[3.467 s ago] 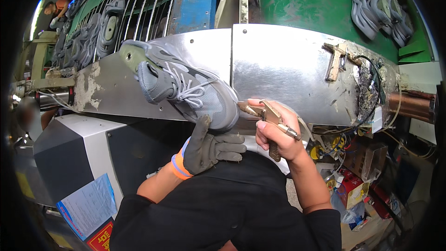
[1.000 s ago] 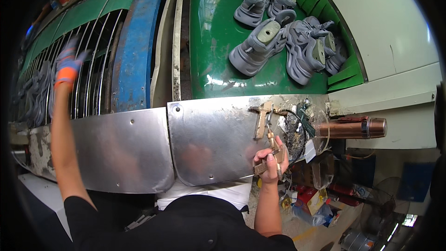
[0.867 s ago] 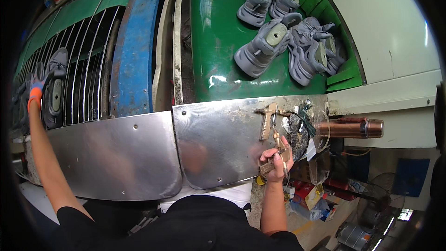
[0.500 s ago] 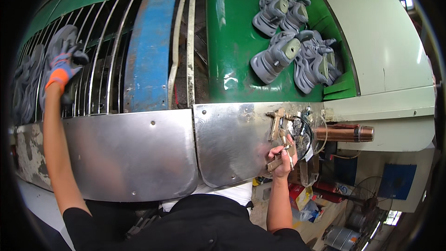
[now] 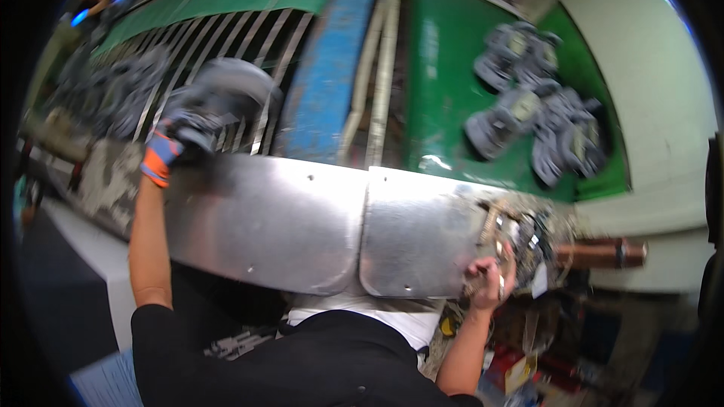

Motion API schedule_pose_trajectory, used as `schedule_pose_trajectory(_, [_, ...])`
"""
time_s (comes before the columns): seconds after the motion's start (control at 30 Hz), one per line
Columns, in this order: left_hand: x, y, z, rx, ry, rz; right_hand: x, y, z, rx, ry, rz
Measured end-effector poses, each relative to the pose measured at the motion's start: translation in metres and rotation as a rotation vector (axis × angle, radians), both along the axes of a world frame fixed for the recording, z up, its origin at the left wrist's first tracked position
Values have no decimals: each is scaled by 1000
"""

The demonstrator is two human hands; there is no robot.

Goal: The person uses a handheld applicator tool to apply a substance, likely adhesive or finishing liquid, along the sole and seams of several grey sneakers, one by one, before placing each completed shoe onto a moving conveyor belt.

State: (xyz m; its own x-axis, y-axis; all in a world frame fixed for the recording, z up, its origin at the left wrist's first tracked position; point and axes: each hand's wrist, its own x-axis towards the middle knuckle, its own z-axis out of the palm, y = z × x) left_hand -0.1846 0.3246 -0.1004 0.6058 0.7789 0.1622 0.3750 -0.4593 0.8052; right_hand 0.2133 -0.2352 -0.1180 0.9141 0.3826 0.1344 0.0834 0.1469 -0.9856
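Note:
My left hand (image 5: 162,149), in a grey-blue glove with an orange cuff, is closed on a grey sneaker (image 5: 235,84). The sneaker is lifted over the metal bars, its sole turned up, and motion smears it. My bare right hand (image 5: 492,280) is at the right end of the metal worktop, fingers curled round a brass-coloured spray gun (image 5: 477,286) that is mostly hidden by the hand and blur. Just beyond it lies a second brass-coloured gun (image 5: 490,222). More grey sneakers (image 5: 113,90) rest on the bars at the far left.
Two steel plates (image 5: 264,218) form the worktop before me. Behind them are a blue beam (image 5: 332,68) and a green belt (image 5: 437,105) carrying several grey sneakers (image 5: 501,124). A copper-coloured cylinder (image 5: 603,254) juts out at the right, beside hoses. A pale machine housing (image 5: 664,120) stands behind.
My left hand has brought the sneaker up off the bars and nearer the steel plate. My right hand stays by the guns. The whole view has shifted, with the scene tilting.

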Motion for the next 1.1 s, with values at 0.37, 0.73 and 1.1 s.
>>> schedule_pose_trajectory(0.37, [83,-272,128,162,63,-748,-6,-4,7,73,-8,50])
schedule_pose_trajectory(0.73, [196,-295,106,895,330,-803,-5,-20,-2,121,-96,111])
schedule_pose_trajectory(1.1, [127,-260,139,449,-548,-150,-4,-32,-1,96,26,-188])
